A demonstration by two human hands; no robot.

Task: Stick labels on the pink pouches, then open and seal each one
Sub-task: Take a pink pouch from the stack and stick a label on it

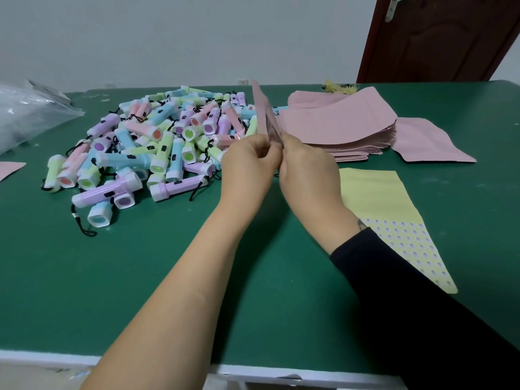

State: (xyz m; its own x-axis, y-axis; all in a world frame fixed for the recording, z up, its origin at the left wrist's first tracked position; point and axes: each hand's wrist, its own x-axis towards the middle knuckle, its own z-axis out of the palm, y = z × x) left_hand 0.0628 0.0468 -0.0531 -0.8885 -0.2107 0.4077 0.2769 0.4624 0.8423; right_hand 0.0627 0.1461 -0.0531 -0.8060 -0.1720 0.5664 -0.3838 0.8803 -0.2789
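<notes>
Both hands pinch the near end of 1 pink pouch (pixel 265 114). The left hand (pixel 247 164) and the right hand (pixel 305 164) meet fingertip to fingertip, each curled onto the pouch's lower edge, above the green table (pixel 174 263). The pouch stands almost edge-on to the camera. Its long axis runs up and away from the grip toward the far side of the table, leaning a little left. All of it lies beyond the fingers, and the 2 hands are equally near the end they hold. From that shared pinch, the step is probably parting or pressing the mouth; I cannot tell which, nor whether a label is on. The stack of pouches (pixel 343 128) lies just beyond the right hand, the yellow label sheet (pixel 377 198) beside the right forearm, and the torch pile (pixel 154 136) beyond the left hand.
</notes>
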